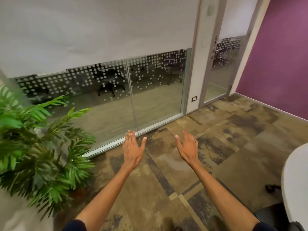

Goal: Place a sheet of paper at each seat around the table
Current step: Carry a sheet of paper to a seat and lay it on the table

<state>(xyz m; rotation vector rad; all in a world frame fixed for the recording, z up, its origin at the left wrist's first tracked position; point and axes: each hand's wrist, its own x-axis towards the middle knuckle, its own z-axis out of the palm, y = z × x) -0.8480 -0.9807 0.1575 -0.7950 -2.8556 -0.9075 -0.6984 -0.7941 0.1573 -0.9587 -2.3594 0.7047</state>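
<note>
Both of my arms stretch forward over the patterned carpet. My left hand point(133, 147) is open, fingers apart and palm down, with nothing in it. My right hand point(187, 146) is open the same way and also holds nothing. The two hands hover side by side, roughly a hand's width apart. A rounded white table edge point(295, 180) shows at the far right, well away from both hands. No sheet of paper is in view.
A large green potted plant point(38, 147) fills the left side. A glass partition wall point(116, 97) with dotted film runs across ahead, with a glass door point(220, 64) to its right. A purple wall point(280, 55) is at the right. A dark chair part point(270, 214) sits under the table edge.
</note>
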